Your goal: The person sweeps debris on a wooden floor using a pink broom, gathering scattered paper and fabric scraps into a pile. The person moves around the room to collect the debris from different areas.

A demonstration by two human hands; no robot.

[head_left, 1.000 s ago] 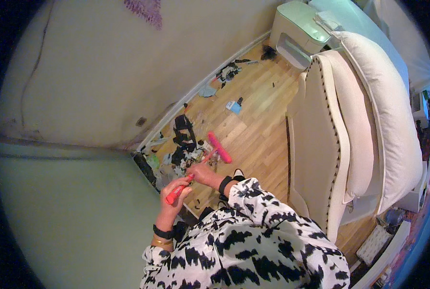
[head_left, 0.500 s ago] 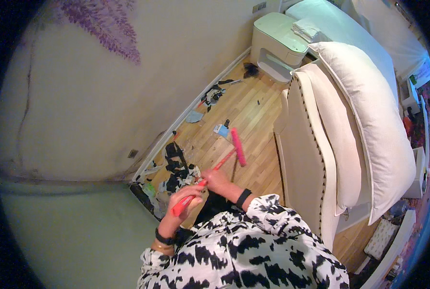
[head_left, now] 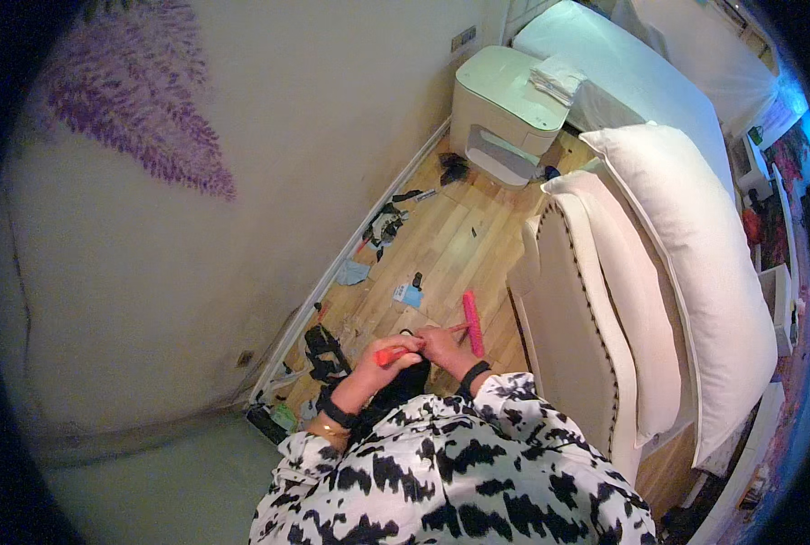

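Above floorboards (head_left: 455, 250), left hand (head_left: 370, 369) and right hand (head_left: 447, 349) clasp a handle (head_left: 389, 355).

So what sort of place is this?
Probably a bedroom in a home: there's what looks like a bed under a pale cover, a cream padded chair with a big white pillow, and a wooden floor.

The handle (head_left: 387, 356) in the left grip (head_left: 366, 373) is red — the head (head_left: 473, 324) rightward, pink; the shirt (head_left: 459, 463) below, black-blotched white.
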